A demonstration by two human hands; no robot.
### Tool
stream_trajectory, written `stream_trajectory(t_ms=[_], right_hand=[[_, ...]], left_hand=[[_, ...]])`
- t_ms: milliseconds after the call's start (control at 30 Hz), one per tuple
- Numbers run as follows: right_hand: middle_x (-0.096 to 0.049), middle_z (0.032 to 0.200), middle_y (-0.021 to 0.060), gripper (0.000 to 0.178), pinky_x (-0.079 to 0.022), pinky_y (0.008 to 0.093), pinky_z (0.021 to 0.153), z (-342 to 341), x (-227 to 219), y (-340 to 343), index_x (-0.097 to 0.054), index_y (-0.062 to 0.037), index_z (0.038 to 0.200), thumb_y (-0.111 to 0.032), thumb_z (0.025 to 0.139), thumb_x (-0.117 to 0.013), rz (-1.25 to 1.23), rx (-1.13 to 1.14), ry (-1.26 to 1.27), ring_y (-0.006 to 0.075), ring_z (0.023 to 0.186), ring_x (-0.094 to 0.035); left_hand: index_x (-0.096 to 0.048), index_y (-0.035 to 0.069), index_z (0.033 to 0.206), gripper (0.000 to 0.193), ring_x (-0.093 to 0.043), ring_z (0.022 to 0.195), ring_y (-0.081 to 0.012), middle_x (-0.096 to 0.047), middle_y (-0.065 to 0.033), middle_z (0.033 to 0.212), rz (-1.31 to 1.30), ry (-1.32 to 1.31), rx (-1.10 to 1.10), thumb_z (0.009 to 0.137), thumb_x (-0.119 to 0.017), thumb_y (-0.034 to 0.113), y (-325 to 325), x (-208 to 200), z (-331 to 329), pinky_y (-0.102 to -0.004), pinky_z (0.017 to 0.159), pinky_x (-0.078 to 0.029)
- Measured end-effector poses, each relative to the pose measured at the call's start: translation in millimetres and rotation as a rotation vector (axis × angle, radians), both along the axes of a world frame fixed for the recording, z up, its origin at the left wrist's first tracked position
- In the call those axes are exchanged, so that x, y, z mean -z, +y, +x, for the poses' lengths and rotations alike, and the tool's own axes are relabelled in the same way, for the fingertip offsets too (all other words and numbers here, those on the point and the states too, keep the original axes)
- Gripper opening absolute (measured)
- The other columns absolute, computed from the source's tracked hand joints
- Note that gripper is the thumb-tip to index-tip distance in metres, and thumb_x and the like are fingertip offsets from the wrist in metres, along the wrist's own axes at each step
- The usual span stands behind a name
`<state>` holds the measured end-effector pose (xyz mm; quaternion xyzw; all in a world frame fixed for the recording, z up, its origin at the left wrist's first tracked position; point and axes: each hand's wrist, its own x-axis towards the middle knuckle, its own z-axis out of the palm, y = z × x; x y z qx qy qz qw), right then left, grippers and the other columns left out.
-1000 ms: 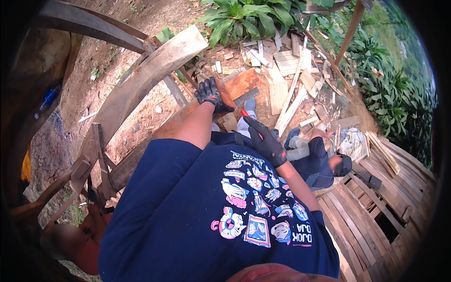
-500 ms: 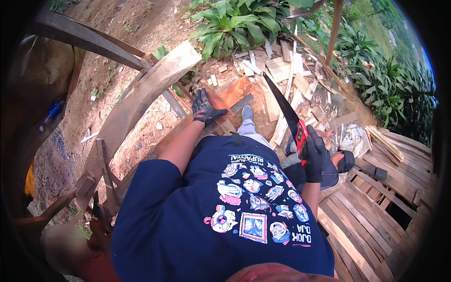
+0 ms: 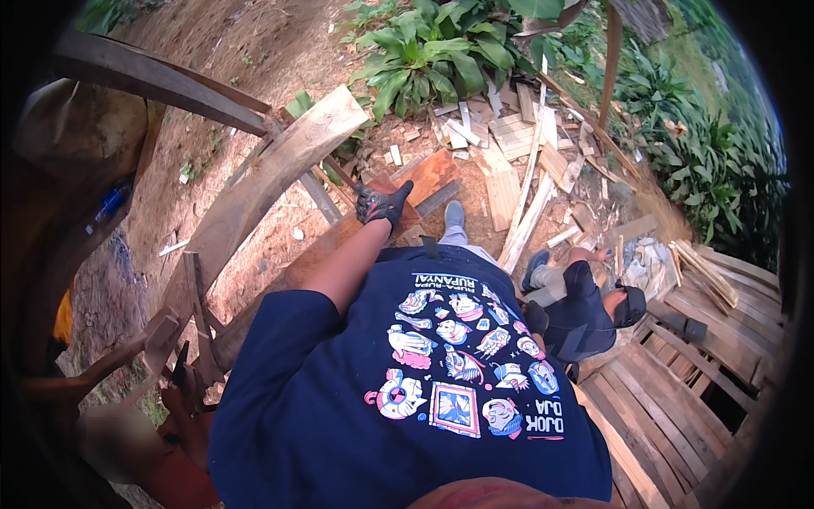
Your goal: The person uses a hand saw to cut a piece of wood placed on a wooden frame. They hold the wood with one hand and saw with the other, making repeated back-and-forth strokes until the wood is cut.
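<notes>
My left hand [image 3: 381,206], in a dark glove, is on a reddish-brown wooden board [image 3: 431,174] in front of me. Its fingers curl over the board's near left part, and the thumb points away along it. A grey strip [image 3: 438,197] lies along the board's right edge. A long plank [image 3: 322,248] runs beneath my left forearm. My right hand is out of sight, and so is the red-handled saw.
A thick curved timber [image 3: 246,191] rises on the left. Wood offcuts [image 3: 517,140] litter the ground ahead beside leafy plants [image 3: 432,55]. At right, a person in dark clothes [image 3: 581,314] sits near a slatted wooden platform [image 3: 661,399]. Another person [image 3: 174,458] is at lower left.
My right hand and the saw have dropped out of view. My left hand's spread fingers have curled on the board. The person at right now shows more fully.
</notes>
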<state>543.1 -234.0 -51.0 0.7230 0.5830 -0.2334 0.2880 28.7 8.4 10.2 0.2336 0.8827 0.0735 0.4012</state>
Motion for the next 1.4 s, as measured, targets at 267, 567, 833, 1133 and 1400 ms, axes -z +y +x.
stream_trajectory(t_ms=[267,567,833,1133,1400], right_hand=[[-0.082,0.11,0.0163,0.035,-0.064,0.054,0.089,37,13,-11,-0.082,-0.0098,0.112,-0.038,0.107,-0.061,0.021,-0.044,0.039,0.0367,0.103,-0.081],[-0.077,0.114,0.0186,0.028,-0.059,0.0535,0.092,13,-5,44,-0.078,-0.0075,0.11,-0.029,0.109,-0.06,0.443,0.01,0.2,0.0415,0.106,-0.076],[-0.078,0.115,0.0194,0.024,-0.058,0.0549,0.091,11,0,54,-0.079,-0.0095,0.104,-0.026,0.106,-0.062,0.372,0.293,0.33,0.043,0.105,-0.076],[-0.077,0.137,0.01,0.025,-0.06,0.0505,0.099,47,33,36,-0.08,-0.0235,0.12,-0.022,0.1,-0.065,0.204,0.192,0.29,0.0342,0.121,-0.075],[-0.081,0.131,0.0156,0.048,-0.057,0.0419,0.105,-24,-47,146,-0.08,-0.0052,0.132,-0.042,0.103,-0.069,0.061,0.41,0.64,0.0291,0.123,-0.075]], left_hand=[[-0.019,0.011,0.176,0.148,-0.044,0.155,-0.0438,-0.041,-0.0287,0.167,-0.064,0.173,0.086,0.066,-0.088,0.083,3,34,12,-0.0567,0.126,-0.038],[-0.01,-0.003,0.174,0.168,-0.029,0.165,-0.0433,-0.024,-0.0269,0.179,0.185,0.048,0.667,0.056,-0.099,0.076,-51,28,-55,-0.0566,0.135,-0.029],[-0.009,-0.004,0.175,0.169,-0.017,0.167,-0.0513,-0.015,-0.0333,0.179,0.157,0.206,0.844,0.056,-0.097,0.079,-73,30,-40,-0.0575,0.136,-0.023],[-0.018,-0.001,0.173,0.162,-0.025,0.165,-0.049,-0.029,-0.0303,0.175,0.291,0.192,0.778,0.054,-0.099,0.074,-65,19,-57,-0.0561,0.134,-0.03],[-0.027,-0.001,0.171,0.16,-0.04,0.159,-0.0456,-0.038,-0.0286,0.172,0.274,0.114,0.662,0.049,-0.102,0.069,-40,24,-48,-0.0523,0.134,-0.034]])
